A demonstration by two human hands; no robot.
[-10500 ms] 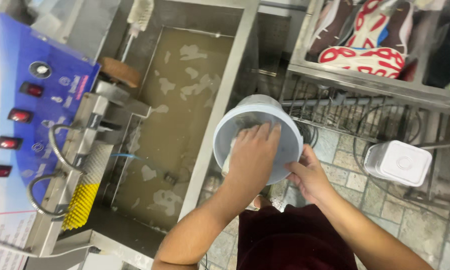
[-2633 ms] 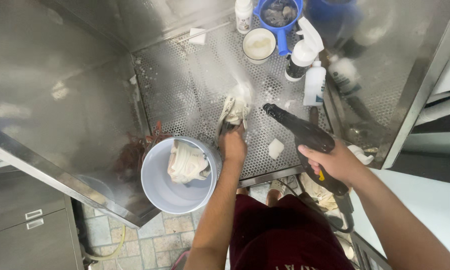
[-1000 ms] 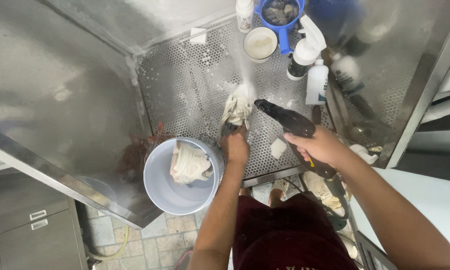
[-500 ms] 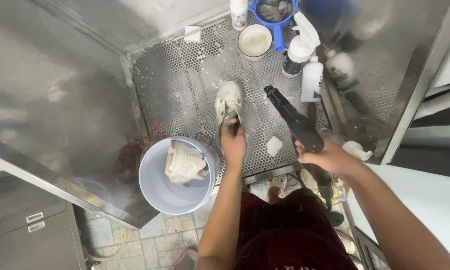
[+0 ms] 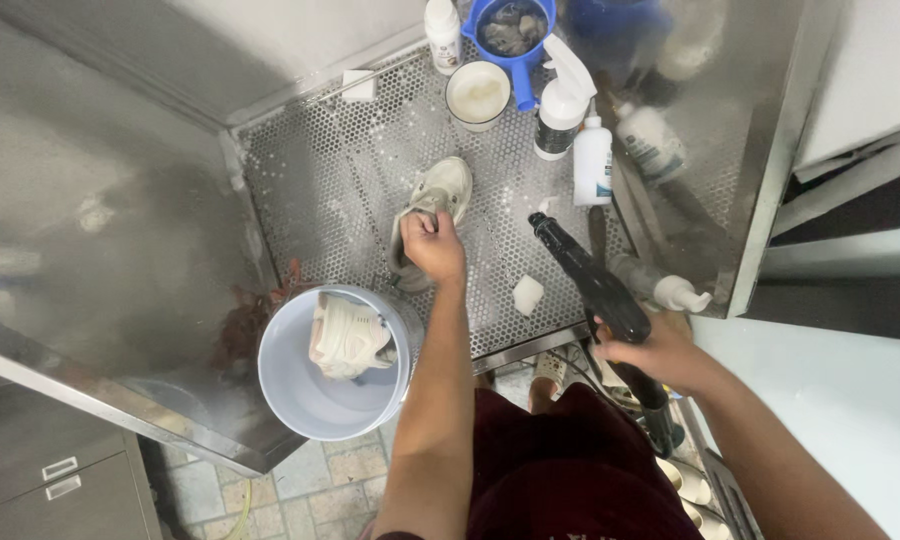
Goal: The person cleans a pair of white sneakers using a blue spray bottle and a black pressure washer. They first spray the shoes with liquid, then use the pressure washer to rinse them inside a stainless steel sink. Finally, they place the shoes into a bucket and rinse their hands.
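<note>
My left hand grips a pale, dirty sneaker lying on the perforated steel wash tray. My right hand holds a black spray gun whose nozzle points up and left toward the shoe. A second white sneaker sits inside a light blue bucket at the tray's front edge, just left of my left forearm.
At the back of the tray stand a white tub, a blue scoop, a spray bottle and white bottles. A small white sponge lies near the gun. Steel walls enclose the tray; a red brush lies left of the bucket.
My left hand has laid the sneaker down flat on the tray. The spray gun has dropped lower and swung back toward me. The mist around the shoe has gone.
</note>
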